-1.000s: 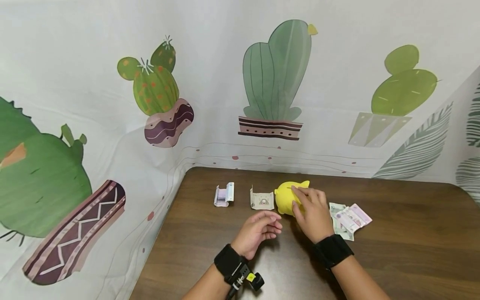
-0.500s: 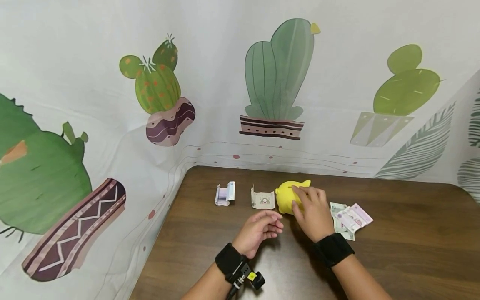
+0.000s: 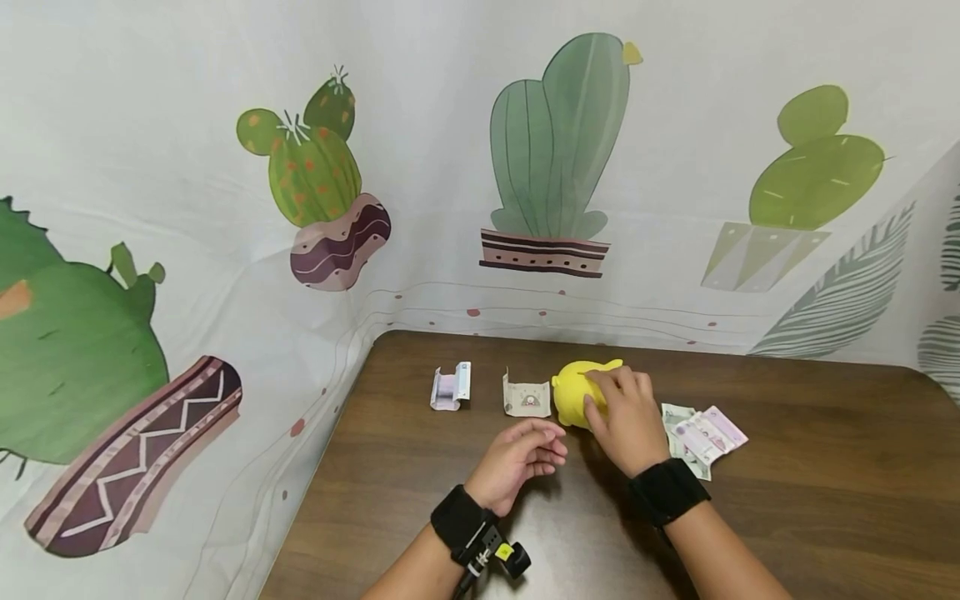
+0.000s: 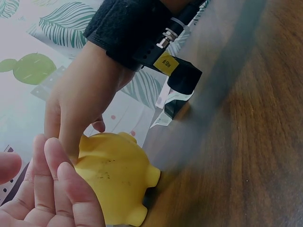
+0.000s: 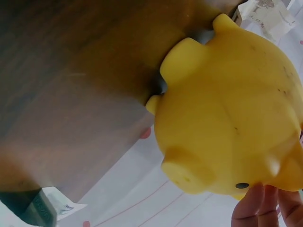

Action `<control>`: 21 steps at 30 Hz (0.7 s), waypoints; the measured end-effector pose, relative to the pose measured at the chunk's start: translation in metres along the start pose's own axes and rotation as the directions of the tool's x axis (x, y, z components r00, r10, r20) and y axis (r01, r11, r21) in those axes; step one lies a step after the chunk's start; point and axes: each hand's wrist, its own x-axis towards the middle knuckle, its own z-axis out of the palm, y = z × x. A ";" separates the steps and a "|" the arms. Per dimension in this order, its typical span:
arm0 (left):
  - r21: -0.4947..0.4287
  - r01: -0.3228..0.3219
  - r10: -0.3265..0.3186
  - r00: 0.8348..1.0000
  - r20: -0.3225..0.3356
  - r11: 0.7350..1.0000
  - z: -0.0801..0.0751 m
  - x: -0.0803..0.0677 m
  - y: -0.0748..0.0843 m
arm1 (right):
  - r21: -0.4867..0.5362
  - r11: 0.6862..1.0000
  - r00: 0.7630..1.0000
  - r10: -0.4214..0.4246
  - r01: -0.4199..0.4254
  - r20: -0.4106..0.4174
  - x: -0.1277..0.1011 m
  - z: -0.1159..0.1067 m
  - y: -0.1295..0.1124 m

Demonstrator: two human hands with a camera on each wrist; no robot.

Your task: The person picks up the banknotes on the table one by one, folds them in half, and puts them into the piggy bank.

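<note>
A yellow piggy bank stands on the brown table, a slot in its back. My right hand grips its head end, with the thumb on the near side and the other fingers curved over the top. In the right wrist view, fingertips touch the piggy bank by its eye and ear. My left hand is in front of it, fingers loosely curled and holding nothing. From the left wrist, the piggy bank shows behind the left fingers.
A creased beige banknote lies just left of the piggy bank, and a folded purple banknote farther left. Right of the right hand, a pink banknote overlaps a green banknote. A cactus-print cloth hangs behind the table.
My right fingers have bent slightly more over the top of the piggy bank. The left hand has stayed in place, and the head view has shifted a little.
</note>
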 end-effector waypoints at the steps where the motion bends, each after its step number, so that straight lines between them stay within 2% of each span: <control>1: -0.001 0.001 -0.001 1.000 0.000 1.000 0.000 0.000 0.000 | -0.003 1.000 1.000 0.001 -0.001 -0.001 0.001 0.000 0.000; 9: 0.000 0.001 -0.001 1.000 -0.002 1.000 -0.001 0.002 -0.001 | -0.069 0.998 1.000 0.009 -0.009 -0.005 0.010 -0.001 -0.008; 15: 0.005 0.004 -0.004 1.000 -0.006 1.000 -0.001 0.001 -0.001 | -0.116 0.993 0.999 0.025 -0.020 0.035 0.014 -0.002 -0.011; 21: 0.008 0.001 -0.001 1.000 -0.004 1.000 -0.002 0.001 -0.001 | -0.123 0.992 0.999 0.032 -0.027 0.038 0.016 -0.004 -0.012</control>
